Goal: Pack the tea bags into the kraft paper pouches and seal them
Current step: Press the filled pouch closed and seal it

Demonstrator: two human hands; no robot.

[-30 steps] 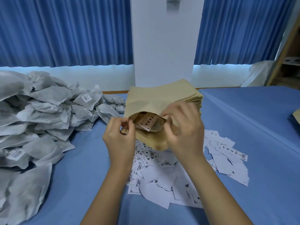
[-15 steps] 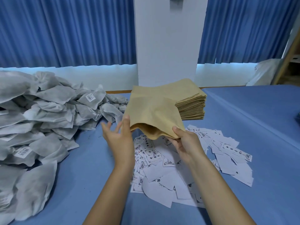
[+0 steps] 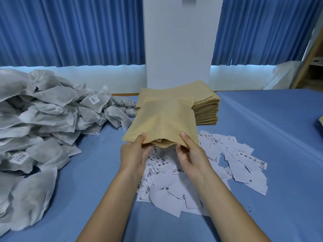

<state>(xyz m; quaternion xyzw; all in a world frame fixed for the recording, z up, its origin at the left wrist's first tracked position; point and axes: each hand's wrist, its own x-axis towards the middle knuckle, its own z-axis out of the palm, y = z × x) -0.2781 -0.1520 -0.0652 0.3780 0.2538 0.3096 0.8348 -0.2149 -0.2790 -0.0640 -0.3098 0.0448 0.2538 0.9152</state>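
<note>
My left hand (image 3: 133,155) and right hand (image 3: 192,156) both pinch the near, open edge of the kraft paper pouch (image 3: 162,119), thumbs on top; half a second ago the left was spread beside it. I see the pouch raised over the blue table (image 3: 262,119), matte tan and slightly bulged, before the stack of flat pouches (image 3: 207,109). Crumpled white fibrous tea bags (image 3: 43,123) pile at left, and printed paper slips (image 3: 244,159) lie scattered beneath.
</note>
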